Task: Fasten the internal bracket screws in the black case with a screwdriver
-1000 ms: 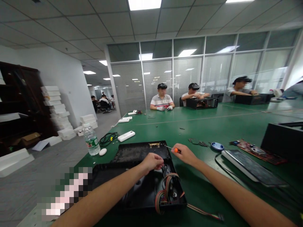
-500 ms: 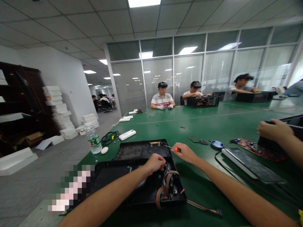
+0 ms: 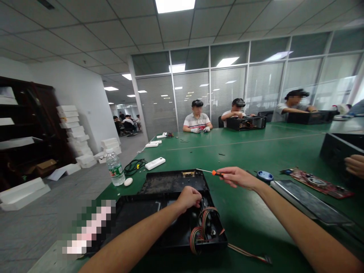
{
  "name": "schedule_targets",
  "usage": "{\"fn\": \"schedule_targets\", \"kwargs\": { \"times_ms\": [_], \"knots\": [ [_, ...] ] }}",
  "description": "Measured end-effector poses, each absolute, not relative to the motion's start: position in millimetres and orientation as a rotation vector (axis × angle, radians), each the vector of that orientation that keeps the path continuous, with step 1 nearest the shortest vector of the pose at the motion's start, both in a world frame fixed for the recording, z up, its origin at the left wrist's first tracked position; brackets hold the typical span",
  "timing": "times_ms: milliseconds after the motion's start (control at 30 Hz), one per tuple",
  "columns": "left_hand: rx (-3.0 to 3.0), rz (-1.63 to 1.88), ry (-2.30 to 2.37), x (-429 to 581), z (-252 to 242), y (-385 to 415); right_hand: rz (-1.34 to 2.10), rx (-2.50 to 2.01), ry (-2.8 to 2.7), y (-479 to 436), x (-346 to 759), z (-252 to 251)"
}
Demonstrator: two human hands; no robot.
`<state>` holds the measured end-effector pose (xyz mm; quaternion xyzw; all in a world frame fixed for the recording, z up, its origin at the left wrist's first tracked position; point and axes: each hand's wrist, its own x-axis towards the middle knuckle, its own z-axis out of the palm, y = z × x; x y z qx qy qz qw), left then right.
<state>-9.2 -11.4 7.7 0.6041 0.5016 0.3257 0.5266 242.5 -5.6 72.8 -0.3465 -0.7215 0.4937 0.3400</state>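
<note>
My right hand (image 3: 237, 177) grips a screwdriver (image 3: 214, 173) with an orange and black handle. Its thin shaft points left, the tip over the far right corner of a flat black panel (image 3: 167, 182), close to a brass-coloured strip (image 3: 188, 174). Nearer me lies an open black computer case (image 3: 218, 242). My left hand (image 3: 190, 198) reaches over it, fingers pinched at the upper right inside; whatever they hold is hidden. Striped ribbon wires (image 3: 196, 237) loop below that hand, and one runs out onto the table with a connector (image 3: 267, 259).
On the left stand a water bottle (image 3: 115, 170), a white oval object (image 3: 128, 182) and a white oblong block (image 3: 155, 163). To the right are a blue round dish (image 3: 265, 176), a dark-screened slab (image 3: 309, 201) and a red circuit board (image 3: 318, 182). A co-worker's hand (image 3: 355, 166) touches another black case (image 3: 341, 153).
My right hand has drawn back slightly to the right with the screwdriver, its fingers now more stretched. My left hand stays at the case. The neighbour's hand has moved right and lower.
</note>
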Motion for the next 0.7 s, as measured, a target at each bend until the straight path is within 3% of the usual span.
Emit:
{"fn": "schedule_targets", "kwargs": {
  "times_ms": [400, 700],
  "knots": [
    [1.453, 0.736, 1.2, -9, 10, -12, 0.452, -1.144, -1.716, -2, 215, 56],
    [1.45, 0.74, 1.175, -11, 5, -9, 0.275, -1.151, -1.785, -11, 202, 52]
  ]
}}
